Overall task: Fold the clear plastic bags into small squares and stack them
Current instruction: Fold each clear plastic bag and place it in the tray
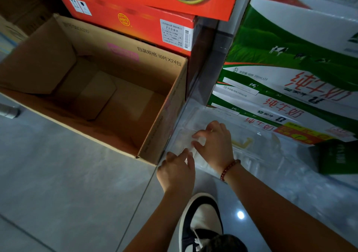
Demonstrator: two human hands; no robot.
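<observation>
Crouching over the tiled floor (58, 174), the person works with both hands on a clear plastic bag (186, 141) lying flat just beside the right corner of an open cardboard box (166, 104). The right hand (215, 145), a red bead bracelet (229, 169) at its wrist, pinches a folded edge of the bag between thumb and curled fingers. The left hand (176, 170) lies nearer the person, fingers nearly straight, tips pressing the bag's near edge. More clear plastic (251, 155) spreads to the right, in front of stacked green-and-white milk cartons (280, 77). Red cartons (135, 13) stand behind the box. One black-and-white shoe (201, 218) shows below.
</observation>
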